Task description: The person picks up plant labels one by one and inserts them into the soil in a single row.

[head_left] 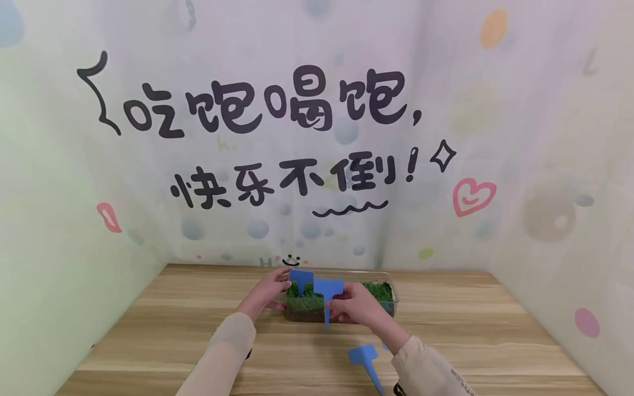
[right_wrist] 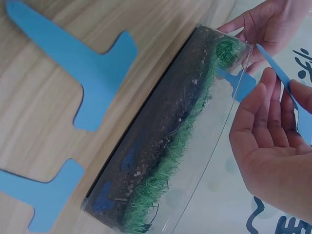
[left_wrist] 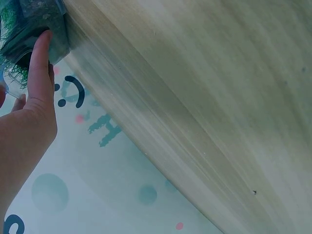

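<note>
A clear plastic box (head_left: 306, 316) of dark soil and green artificial grass (right_wrist: 168, 170) stands on the table. A blue T-shaped plant label (head_left: 301, 278) is upright in the grass at the box's left end. My left hand (head_left: 267, 291) is beside that end; a straight finger (left_wrist: 40, 68) rests against the box wall in the left wrist view. My right hand (head_left: 358, 303) pinches another blue plant label (head_left: 328, 287) between thumb and fingers, stem down, before the box's front. In the right wrist view, this held label (right_wrist: 275, 68) points its tip toward the left hand (right_wrist: 268, 29).
Two more blue plant labels lie on the wooden table (head_left: 446, 308) near the right forearm: one label (right_wrist: 92, 73) and a second label (right_wrist: 53, 190). Behind the table hangs a printed cloth (head_left: 317, 236) with black lettering.
</note>
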Available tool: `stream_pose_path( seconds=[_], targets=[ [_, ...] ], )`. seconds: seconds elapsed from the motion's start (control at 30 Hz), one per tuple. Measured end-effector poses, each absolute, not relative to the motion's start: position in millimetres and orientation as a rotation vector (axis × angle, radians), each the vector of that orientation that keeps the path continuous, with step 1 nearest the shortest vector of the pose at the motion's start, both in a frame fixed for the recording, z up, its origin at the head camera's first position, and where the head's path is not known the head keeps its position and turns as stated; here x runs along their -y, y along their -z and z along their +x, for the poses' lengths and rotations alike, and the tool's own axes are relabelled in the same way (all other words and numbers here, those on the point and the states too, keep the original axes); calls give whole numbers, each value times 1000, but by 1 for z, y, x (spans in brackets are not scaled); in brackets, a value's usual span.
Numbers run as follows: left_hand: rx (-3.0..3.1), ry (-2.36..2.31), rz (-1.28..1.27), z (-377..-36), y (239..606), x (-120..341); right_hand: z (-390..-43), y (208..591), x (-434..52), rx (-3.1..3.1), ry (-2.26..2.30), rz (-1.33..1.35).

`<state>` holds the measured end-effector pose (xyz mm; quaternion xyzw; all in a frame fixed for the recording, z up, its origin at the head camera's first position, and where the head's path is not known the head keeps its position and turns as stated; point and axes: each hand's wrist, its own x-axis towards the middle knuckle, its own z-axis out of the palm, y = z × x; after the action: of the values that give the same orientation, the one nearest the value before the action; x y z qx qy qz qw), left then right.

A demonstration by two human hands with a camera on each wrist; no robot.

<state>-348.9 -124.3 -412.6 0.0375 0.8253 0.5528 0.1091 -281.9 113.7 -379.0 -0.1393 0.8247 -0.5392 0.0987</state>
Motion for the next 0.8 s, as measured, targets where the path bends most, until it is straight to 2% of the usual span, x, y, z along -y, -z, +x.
stream_pose_path(
  seconds=[0.8],
  targets=[
    [-2417,-1653,111,-348,412,125,-313,372,-108,-2576,1748,-295]
  ],
)
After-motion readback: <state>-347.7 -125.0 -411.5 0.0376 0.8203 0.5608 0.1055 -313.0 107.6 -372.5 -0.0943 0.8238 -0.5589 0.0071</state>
